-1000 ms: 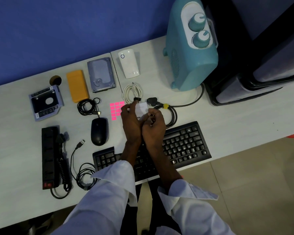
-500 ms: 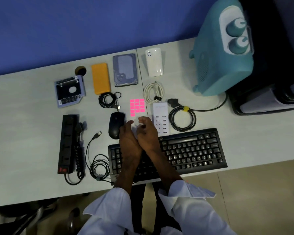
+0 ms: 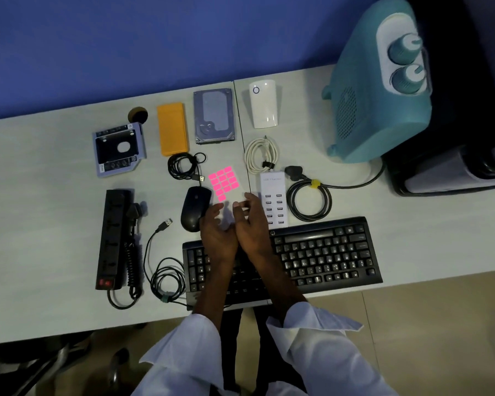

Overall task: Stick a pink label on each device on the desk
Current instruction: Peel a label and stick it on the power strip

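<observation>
Pink label sheet (image 3: 223, 182): flat on the desk (image 3: 40, 224), just beyond the keyboard (image 3: 326, 250). Left hand (image 3: 217, 232): over the keyboard's far edge, fingers loose, empty. Right hand (image 3: 252, 224): same place, fingers curled; whether it pinches anything cannot be told.

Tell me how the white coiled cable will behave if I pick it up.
The white cable would probably sag and flop: it is thin cord in loose loops. A dark tie near its lower end seems to bind the loops, so they likely stay bundled. It looks light for its spread.
</observation>
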`<control>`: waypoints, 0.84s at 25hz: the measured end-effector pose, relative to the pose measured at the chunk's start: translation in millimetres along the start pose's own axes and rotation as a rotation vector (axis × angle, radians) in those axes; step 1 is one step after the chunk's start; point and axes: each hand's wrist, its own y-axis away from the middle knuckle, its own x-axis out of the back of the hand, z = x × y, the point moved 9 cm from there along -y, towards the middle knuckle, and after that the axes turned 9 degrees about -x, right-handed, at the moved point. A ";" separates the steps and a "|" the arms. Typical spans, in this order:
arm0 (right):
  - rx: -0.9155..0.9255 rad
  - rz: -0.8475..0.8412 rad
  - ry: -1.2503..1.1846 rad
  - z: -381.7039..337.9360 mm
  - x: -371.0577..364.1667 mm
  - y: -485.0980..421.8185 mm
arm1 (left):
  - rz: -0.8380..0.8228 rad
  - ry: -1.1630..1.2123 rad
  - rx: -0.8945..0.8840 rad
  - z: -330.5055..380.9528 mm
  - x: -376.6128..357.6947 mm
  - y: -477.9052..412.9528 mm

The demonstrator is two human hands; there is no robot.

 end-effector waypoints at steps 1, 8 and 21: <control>-0.002 0.014 -0.011 1.8 0.0 0.0 | 0.027 0.041 0.031 -2.0 1.2 5.4; -0.077 0.030 -0.080 8.3 2.9 0.1 | 0.048 0.270 0.352 -25.2 -9.1 9.6; -0.114 0.078 -0.158 13.6 5.7 3.1 | -0.043 0.065 0.230 -28.4 -11.3 11.5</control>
